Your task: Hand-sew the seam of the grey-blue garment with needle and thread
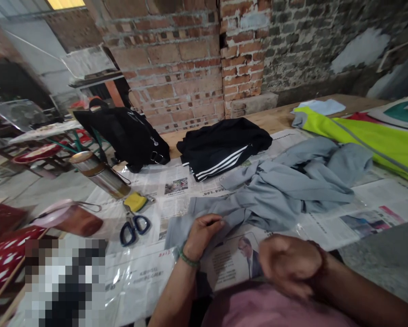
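A crumpled grey garment (pixel 275 190) lies spread over the newspaper-covered table in front of me. My left hand (pixel 204 234), with a green bead bracelet at the wrist, is closed on the near left end of this cloth, thumb and fingers together. To the right, my right hand (pixel 289 263) is raised off the cloth near my body. Its fingers look curled but are smeared by motion, and I cannot make out anything in them. Blue-handled scissors (pixel 134 229) lie left of my left hand, beside a yellow object (pixel 135 201).
Behind the grey garment are folded black clothing with white stripes (pixel 224 145) and a black bag (pixel 129 136). A steel flask (pixel 100 175) and a pink-lidded cup (pixel 72 218) stand left. A neon-yellow garment (pixel 360 136) and an iron (pixel 401 113) are at the right.
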The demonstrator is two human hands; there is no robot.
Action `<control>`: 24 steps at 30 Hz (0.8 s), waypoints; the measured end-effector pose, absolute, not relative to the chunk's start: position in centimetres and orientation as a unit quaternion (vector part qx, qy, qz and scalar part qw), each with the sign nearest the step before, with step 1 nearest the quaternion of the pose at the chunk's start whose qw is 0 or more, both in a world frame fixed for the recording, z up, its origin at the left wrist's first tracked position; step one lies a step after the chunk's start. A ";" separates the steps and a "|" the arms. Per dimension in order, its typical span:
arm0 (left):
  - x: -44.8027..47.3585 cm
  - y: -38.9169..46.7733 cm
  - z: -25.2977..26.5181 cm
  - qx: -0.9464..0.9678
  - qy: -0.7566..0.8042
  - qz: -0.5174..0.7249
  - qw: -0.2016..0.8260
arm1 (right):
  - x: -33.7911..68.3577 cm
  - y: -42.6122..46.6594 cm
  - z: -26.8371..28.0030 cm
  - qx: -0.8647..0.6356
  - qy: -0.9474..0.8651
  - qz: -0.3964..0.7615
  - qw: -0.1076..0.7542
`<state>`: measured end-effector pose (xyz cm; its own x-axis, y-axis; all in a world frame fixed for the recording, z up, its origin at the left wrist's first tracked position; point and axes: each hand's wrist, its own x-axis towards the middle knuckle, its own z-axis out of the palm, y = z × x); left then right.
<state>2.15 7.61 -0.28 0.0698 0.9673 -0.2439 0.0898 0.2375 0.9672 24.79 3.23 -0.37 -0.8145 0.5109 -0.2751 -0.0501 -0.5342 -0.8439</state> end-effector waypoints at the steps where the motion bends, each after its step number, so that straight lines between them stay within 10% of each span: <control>1: 2.1 7.6 -0.3 0.477 0.555 0.399 0.551 | 23.7 3.3 -0.5 -0.258 -0.439 0.840 0.190; 6: 2.0 7.5 -0.6 0.458 0.554 0.405 0.565 | 19.2 3.8 -2.0 -0.404 -0.388 0.754 0.342; 24: 1.7 7.4 -0.6 0.508 0.537 0.415 0.531 | 18.3 4.8 -2.3 -0.430 -0.419 0.722 0.343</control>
<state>1.74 7.39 -0.59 0.0794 0.9858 -0.1483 0.1047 0.1397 0.9846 18.26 4.79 -2.35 -0.3942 0.8558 -0.3349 -0.1351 -0.4144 -0.9000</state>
